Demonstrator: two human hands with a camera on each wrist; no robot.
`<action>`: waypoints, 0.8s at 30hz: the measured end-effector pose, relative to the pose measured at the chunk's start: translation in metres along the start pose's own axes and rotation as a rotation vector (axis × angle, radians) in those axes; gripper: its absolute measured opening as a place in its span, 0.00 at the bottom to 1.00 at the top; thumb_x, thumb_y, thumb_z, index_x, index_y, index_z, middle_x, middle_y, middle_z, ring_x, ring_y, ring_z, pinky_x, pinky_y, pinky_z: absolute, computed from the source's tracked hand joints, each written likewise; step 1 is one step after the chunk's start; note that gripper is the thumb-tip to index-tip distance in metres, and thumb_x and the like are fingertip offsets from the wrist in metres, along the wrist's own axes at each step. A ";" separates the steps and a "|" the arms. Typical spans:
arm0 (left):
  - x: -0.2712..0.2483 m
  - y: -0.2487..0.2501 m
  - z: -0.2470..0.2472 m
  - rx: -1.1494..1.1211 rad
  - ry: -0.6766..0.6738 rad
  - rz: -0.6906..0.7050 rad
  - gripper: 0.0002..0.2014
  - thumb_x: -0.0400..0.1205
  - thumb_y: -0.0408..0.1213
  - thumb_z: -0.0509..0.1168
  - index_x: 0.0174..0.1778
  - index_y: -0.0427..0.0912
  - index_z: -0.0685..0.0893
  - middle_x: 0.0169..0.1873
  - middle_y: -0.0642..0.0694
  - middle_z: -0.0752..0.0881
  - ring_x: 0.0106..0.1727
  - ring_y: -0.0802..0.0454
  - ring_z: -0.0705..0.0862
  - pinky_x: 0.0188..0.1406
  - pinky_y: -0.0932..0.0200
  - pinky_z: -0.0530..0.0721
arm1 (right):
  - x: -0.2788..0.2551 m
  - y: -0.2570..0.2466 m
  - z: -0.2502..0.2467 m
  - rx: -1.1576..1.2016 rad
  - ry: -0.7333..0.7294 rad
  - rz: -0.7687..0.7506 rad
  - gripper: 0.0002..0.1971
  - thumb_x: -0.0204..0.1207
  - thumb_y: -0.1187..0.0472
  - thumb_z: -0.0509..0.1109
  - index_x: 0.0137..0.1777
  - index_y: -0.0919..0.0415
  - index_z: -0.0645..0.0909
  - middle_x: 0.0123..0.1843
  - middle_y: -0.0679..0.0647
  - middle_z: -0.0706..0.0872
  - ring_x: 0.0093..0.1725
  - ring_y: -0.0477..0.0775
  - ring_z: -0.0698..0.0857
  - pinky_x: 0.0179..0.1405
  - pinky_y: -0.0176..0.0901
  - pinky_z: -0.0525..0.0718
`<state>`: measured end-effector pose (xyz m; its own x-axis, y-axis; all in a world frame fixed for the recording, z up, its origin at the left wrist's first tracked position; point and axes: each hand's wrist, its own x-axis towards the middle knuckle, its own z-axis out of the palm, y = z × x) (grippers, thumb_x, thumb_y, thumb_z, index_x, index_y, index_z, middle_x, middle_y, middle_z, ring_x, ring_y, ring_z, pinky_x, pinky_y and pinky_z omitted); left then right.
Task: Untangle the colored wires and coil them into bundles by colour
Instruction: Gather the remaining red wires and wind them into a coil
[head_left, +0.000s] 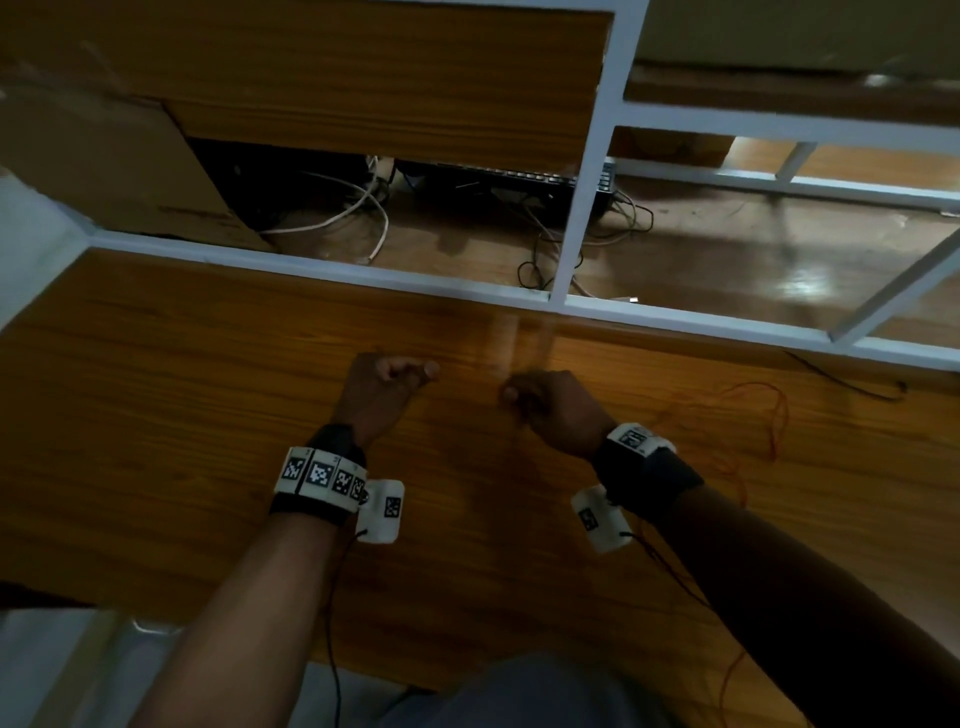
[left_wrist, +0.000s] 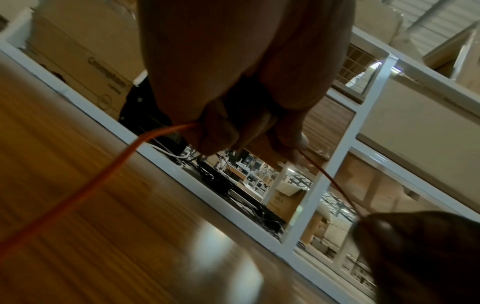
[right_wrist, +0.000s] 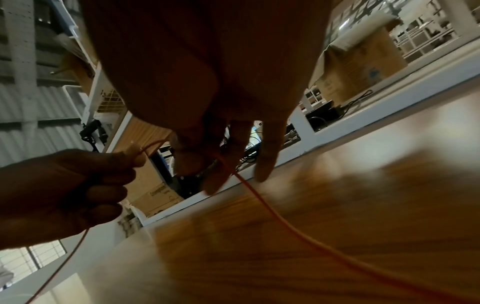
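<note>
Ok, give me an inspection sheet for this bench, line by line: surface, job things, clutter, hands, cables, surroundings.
Surface: wooden tabletop with a white frame along its far edge, glare patches.
Job's things: one orange wire, stretched between both hands, the rest trailing loose on the table to the right. No other wire colours seen, no finished bundles seen.
Clutter: nothing seen on the tabletop.
Hands: left hand pinches the orange wire; right hand holds it in curled fingers.
Cables: thin black cable along the far right edge; white cables on the floor beyond.
Surroundings: cardboard box, dark equipment, wooden floor.
</note>
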<state>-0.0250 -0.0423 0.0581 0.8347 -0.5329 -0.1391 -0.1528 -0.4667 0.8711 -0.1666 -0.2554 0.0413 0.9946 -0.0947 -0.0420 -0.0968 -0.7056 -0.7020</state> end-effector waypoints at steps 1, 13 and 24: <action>-0.003 -0.003 -0.004 0.042 -0.037 0.001 0.10 0.79 0.51 0.72 0.46 0.49 0.92 0.46 0.56 0.91 0.49 0.66 0.86 0.50 0.64 0.82 | -0.006 0.005 -0.005 -0.058 0.022 -0.026 0.10 0.90 0.59 0.63 0.51 0.54 0.85 0.39 0.50 0.88 0.34 0.49 0.86 0.34 0.49 0.83; -0.022 -0.022 -0.069 -0.027 0.143 -0.116 0.03 0.79 0.45 0.73 0.39 0.56 0.87 0.45 0.59 0.86 0.52 0.56 0.84 0.61 0.48 0.82 | -0.086 0.082 -0.087 -0.352 0.133 0.194 0.08 0.84 0.66 0.69 0.53 0.57 0.89 0.36 0.45 0.86 0.27 0.37 0.79 0.25 0.38 0.76; -0.040 0.040 0.048 0.464 -0.404 0.130 0.30 0.82 0.61 0.64 0.79 0.59 0.68 0.79 0.51 0.68 0.76 0.50 0.70 0.74 0.47 0.71 | -0.073 0.027 -0.076 -0.310 0.093 -0.040 0.14 0.76 0.77 0.71 0.54 0.61 0.90 0.43 0.41 0.83 0.43 0.49 0.79 0.42 0.34 0.71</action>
<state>-0.0903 -0.0733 0.0759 0.5419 -0.7881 -0.2921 -0.5290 -0.5899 0.6100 -0.2451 -0.3213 0.0796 0.9915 -0.1167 0.0567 -0.0788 -0.8889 -0.4513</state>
